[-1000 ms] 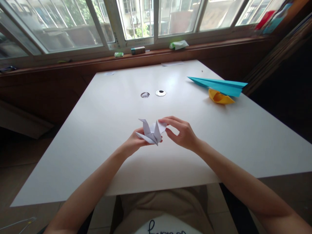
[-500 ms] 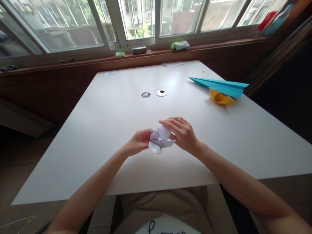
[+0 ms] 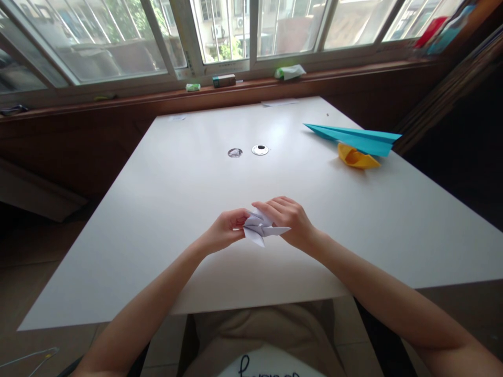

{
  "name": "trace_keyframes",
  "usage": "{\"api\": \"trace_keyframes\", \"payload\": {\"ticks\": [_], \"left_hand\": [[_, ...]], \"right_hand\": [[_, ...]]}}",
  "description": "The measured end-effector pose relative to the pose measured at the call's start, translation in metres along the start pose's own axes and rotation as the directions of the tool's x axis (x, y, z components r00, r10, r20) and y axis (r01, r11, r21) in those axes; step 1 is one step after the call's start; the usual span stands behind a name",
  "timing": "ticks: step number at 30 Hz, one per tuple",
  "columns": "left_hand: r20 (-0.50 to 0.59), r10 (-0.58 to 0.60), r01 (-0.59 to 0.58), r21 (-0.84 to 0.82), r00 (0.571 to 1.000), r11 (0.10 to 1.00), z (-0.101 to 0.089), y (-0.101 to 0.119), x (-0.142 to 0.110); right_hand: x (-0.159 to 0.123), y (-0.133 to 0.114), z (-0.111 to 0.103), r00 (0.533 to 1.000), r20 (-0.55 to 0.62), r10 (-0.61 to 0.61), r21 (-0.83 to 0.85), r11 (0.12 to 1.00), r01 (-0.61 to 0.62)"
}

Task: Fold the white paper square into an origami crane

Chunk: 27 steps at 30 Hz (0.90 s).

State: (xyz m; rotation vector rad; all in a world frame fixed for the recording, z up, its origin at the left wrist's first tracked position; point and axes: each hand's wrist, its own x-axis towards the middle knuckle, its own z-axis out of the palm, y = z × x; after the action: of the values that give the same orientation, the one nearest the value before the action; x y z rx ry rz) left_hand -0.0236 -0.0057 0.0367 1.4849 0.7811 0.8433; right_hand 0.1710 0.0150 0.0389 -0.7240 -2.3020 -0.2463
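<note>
A folded white paper shape (image 3: 256, 230) with several pointed flaps is held up over the near part of the white table (image 3: 129, 225). My left hand (image 3: 227, 230) pinches its left side between thumb and fingers. From the right, my right hand (image 3: 286, 214) is closed round its upper right part, with the fingers lying over the top flap. Those fingers hide part of the paper, and the right thumb cannot be seen clearly.
To the right lie a blue paper plane (image 3: 356, 138) and a yellow paper boat (image 3: 357, 157). Two round table inserts (image 3: 260, 150) are set beyond my hands. Small packets and a box (image 3: 223, 80) stand on the window sill.
My right hand has come slightly down and its fingers have closed further over the paper's top flap. The paper has turned a little, and its flaps look narrower and more pointed.
</note>
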Motion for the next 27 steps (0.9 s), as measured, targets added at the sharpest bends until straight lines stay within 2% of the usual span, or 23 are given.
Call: {"api": "trace_keyframes", "payload": {"ticks": [4,8,10,13,17,22,27], "left_hand": [[-0.006,0.041,-0.04,0.139,0.999,0.989,-0.001,0.004,0.0],[-0.001,0.06,-0.058,0.241,0.998,0.969,-0.003,0.007,0.001],[0.008,0.057,-0.057,0.269,0.998,0.961,-0.006,0.007,0.001],[0.015,0.057,-0.059,0.31,0.998,0.949,-0.009,0.008,0.0],[0.018,0.062,-0.064,0.364,0.998,0.929,-0.011,0.011,-0.001],[0.008,0.087,-0.083,0.415,0.996,0.906,-0.013,0.013,-0.001],[-0.015,0.14,-0.117,0.463,0.99,0.878,-0.016,0.011,0.0]], "right_hand": [[-0.001,0.001,0.002,0.996,0.047,0.07,0.127,0.989,-0.075],[0.0,0.002,-0.001,0.967,0.206,0.147,0.22,0.956,-0.192],[0.001,0.003,-0.005,0.935,0.303,0.185,0.211,0.943,-0.256],[0.005,0.004,-0.013,0.86,0.446,0.248,0.182,0.916,-0.359],[0.012,0.004,-0.023,0.751,0.606,0.262,0.29,0.806,-0.516],[0.016,0.005,-0.033,0.679,0.697,0.232,0.4,0.659,-0.637],[0.016,0.007,-0.032,0.604,0.769,0.209,0.444,0.506,-0.739]]}}
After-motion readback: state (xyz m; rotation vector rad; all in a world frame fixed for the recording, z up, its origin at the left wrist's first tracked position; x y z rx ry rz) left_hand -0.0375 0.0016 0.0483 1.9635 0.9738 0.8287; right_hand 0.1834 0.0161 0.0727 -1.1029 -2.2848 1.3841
